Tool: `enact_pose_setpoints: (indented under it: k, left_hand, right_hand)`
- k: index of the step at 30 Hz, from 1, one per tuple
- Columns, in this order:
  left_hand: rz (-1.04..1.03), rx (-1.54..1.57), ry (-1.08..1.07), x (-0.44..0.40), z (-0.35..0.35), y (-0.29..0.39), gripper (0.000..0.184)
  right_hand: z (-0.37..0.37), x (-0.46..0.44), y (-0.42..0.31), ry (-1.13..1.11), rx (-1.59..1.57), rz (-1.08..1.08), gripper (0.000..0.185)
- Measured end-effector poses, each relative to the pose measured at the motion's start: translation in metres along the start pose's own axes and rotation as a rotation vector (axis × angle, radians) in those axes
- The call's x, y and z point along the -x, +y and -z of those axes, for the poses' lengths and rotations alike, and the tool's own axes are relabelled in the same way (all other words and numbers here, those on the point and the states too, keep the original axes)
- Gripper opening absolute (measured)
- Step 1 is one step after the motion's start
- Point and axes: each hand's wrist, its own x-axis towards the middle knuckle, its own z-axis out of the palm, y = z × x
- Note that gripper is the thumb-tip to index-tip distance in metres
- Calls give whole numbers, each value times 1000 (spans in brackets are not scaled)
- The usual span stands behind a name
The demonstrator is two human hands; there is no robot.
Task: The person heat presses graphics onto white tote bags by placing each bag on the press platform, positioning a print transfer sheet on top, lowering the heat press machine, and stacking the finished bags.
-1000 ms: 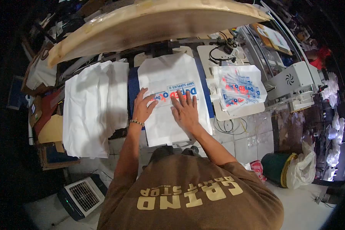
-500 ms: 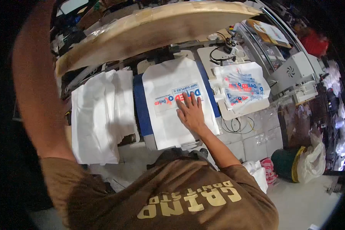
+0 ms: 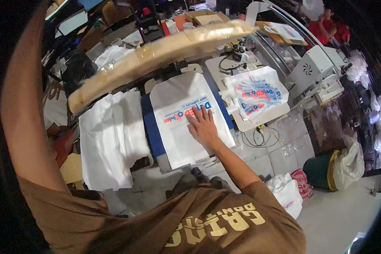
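Presently, the right hand [image 3: 202, 128] is resting, grip open, on the printed white sheet [image 3: 178, 144], the left hand being unseen.

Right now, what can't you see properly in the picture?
All in the head view:
- Left hand: cut off by the top edge; only the left arm shows.
- Part of the print on the white sheet: hidden by the right hand.
- Middle of the blue board: covered by that sheet.
- Smallest lettering on the printed pile: too small.
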Motion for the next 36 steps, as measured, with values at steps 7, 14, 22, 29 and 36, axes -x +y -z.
enact_pose_setpoints:
  k: [7, 14, 22, 29, 36]
  left_hand:
    - [195, -80, 326, 50, 60, 62, 38]
    - [468, 880, -27, 193, -130, 241, 32]
    - [601, 565, 77, 222, -187, 282, 41]
    - [841, 888, -18, 217, -192, 247, 25]
    - [1051, 351, 215, 229, -264, 148, 43]
  right_hand:
    - [42, 40, -6, 31, -329, -33, 28]
    - [102, 228, -1, -526, -509, -75, 41]
    - [139, 216, -2, -227, -557, -18, 34]
    - [176, 123, -51, 271, -595, 352, 31]
    - [143, 89, -77, -301, -164, 306, 60]
